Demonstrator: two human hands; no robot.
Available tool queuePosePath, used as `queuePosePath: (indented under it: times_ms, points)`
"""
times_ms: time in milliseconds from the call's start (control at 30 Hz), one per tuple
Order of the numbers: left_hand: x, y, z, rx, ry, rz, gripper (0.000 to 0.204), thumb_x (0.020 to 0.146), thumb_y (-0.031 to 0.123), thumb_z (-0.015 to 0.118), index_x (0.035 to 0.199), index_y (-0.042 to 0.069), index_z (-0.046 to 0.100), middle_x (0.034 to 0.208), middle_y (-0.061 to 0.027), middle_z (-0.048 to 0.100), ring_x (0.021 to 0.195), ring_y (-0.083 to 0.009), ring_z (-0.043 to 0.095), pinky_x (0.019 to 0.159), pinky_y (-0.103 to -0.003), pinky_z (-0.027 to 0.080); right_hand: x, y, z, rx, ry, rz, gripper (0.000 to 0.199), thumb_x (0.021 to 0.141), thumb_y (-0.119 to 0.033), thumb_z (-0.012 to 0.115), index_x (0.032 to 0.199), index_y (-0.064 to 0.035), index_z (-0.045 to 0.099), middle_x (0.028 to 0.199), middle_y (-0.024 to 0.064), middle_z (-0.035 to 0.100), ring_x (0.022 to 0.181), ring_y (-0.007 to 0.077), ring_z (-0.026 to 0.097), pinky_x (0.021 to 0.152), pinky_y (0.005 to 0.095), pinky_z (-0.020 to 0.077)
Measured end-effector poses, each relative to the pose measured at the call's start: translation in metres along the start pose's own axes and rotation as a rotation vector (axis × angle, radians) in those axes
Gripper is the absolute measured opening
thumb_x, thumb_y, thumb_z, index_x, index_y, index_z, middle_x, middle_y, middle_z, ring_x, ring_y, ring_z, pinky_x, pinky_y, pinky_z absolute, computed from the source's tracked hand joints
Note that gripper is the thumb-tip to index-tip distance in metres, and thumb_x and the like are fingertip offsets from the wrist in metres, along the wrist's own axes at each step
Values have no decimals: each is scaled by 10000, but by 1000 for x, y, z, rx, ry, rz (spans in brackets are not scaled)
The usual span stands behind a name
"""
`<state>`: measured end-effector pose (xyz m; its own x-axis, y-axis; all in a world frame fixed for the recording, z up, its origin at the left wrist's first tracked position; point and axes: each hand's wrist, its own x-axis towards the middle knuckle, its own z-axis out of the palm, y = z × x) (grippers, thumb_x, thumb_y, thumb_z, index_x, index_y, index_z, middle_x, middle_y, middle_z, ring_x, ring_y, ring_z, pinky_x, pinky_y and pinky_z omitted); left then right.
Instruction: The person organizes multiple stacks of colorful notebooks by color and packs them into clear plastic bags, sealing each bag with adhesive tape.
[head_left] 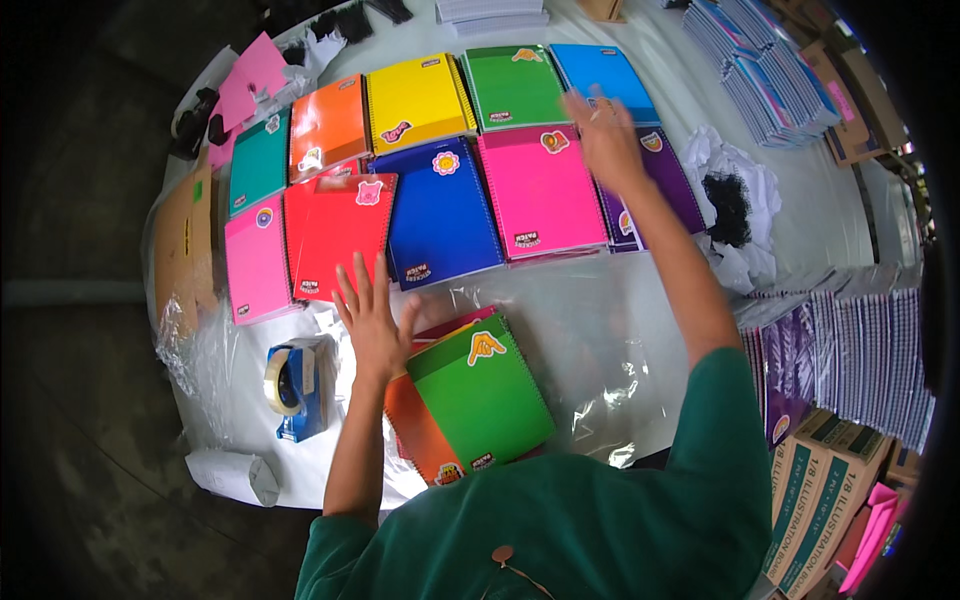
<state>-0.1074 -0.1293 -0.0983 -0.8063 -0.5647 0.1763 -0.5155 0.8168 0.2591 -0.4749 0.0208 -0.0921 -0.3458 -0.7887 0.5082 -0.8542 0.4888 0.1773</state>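
My left hand [372, 325] is open, its fingers spread by the lower edge of a red spiral notebook [335, 225] that lies askew. Slightly blurred, my right hand [608, 140] reaches over the lower edge of a light blue notebook [610, 75], fingers apart and nothing visible in them. Below its wrist lies a purple notebook [675, 190], beside a bright pink one [530, 190]. Dark blue [440, 215], green [510, 85], yellow [418, 95], orange [325, 115], teal [258, 165] and pink [257, 250] notebooks fill two rows. Near me, a green notebook [480, 395] tops a fanned pile with an orange one [420, 430].
A blue tape dispenser [305, 390] stands left of my left forearm. Cardboard [185, 240] lies at the left edge. Crumpled white paper with black shreds [730, 205] sits right. Notebook stacks [765, 95] stand far right, others [865, 340] nearer, above cardboard boxes [830, 480].
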Motion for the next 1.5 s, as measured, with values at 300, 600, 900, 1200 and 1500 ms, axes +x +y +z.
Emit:
queuePosePath:
  times_ms: [300, 600, 900, 1200, 1500]
  points:
    - [68, -9, 29, -630, -9, -233, 702, 884, 422, 534, 1412, 58, 248, 1467, -224, 186, 1370, -365, 146, 1095, -492, 100, 19, 74, 63, 376, -49, 348, 312, 832, -47, 527, 1120, -117, 623, 902, 109, 673, 820, 297, 629, 871, 434, 418]
    - [-21, 44, -125, -562, 487, 199, 380, 720, 103, 745, 1037, 6, 560, 898, -102, 637, 780, -241, 617, 770, -365, 476, -29, -126, -233, 923, 394, -327, 335, 812, -118, 604, 1141, -58, 580, 1130, 94, 603, 1076, 223, 550, 973, 386, 383]
    - [-179, 2, -7, -534, -197, -566, 843, 697, 468, 735, 1207, -115, 402, 1206, -292, 433, 1143, -372, 436, 946, -436, 371, -197, -198, -126, 1781, -928, 1034, 678, 819, -337, 665, 1268, 91, 390, 1202, 226, 525, 1123, 225, 523, 959, 338, 405]
    - [-170, -3, -14, -1026, -324, -854, 710, 743, 390, 710, 1204, -73, 433, 1069, -202, 577, 934, -286, 594, 825, -376, 479, -222, -247, -153, 1909, -646, 972, 659, 670, -204, 799, 1191, -1, 449, 1050, 111, 578, 926, 198, 580, 825, 346, 480]
    - [-226, -28, -60, -1624, -159, -250, 1051, 647, 393, 800, 1410, 35, 174, 1290, -125, 423, 1203, -242, 416, 1018, -382, 324, -226, -231, -246, 1702, -135, 347, 952, 524, -204, 891, 1276, -33, 334, 1163, 111, 478, 1131, 202, 442, 977, 344, 343]
